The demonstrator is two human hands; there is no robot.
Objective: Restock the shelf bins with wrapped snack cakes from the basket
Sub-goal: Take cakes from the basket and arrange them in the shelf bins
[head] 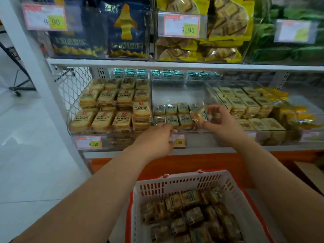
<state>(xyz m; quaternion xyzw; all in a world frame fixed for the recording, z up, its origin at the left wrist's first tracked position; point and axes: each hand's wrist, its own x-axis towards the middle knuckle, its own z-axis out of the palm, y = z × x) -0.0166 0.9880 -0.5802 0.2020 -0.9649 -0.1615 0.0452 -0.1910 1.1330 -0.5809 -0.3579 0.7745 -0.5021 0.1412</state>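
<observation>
The right hand (221, 120) pinches one wrapped snack cake (201, 116) between thumb and curled fingers, holding it tilted at the right end of the front rows in the clear middle bin (177, 92). The cake is a small golden block sealed in glossy crinkled film with a pale printed label. The left hand (156, 139) reaches to the front lip of the same bin, its fingers bent down over the edge beside the front row of cakes; whether it grips anything cannot be told.

Two short rows of matching cakes (172, 114) lie flat at the front of the middle bin, and its transparent floor behind them is bare. The left bin (112, 106) is packed with larger rectangular toast-slice packs in clear wrap, stacked in neat tiers. The right bin (245, 104) holds flat pale-labelled squares.

Below, a white slotted plastic basket (177, 183) with a red rim holds a loose heap of more wrapped cakes (191, 214), lying at all angles.

The shelving is white painted metal with a white mesh side panel (75, 88). Price tags (88, 142) in pink-edged holders hang on the bin fronts. The shelf above carries dark blue snack bags (126, 28) and yellow sandwich-biscuit packs (226, 23). The floor (26, 137) is glossy white tile.
</observation>
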